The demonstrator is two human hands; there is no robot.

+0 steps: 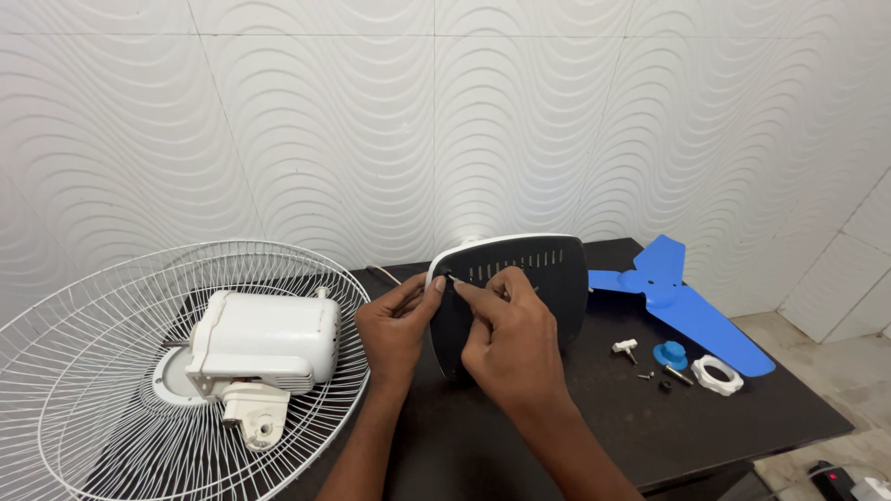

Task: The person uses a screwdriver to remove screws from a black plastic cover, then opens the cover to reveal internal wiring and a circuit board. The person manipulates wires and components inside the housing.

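A black fan base with a white rim (548,269) stands tilted on the dark table (650,417), its slotted underside towards me. My left hand (394,325) pinches its left edge with thumb and forefinger. My right hand (510,339) rests against the base, fingertips meeting the left hand near a small dark part at the edge; what it pinches is too small to tell. To the left, a white fan motor housing (264,343) sits on a white wire guard (83,371).
A blue fan blade (677,297) lies at the table's right rear. Beside it are a blue knob (670,353), a white ring nut (717,375), a white small peg (626,348) and loose screws (647,376). A power strip (840,482) is on the floor.
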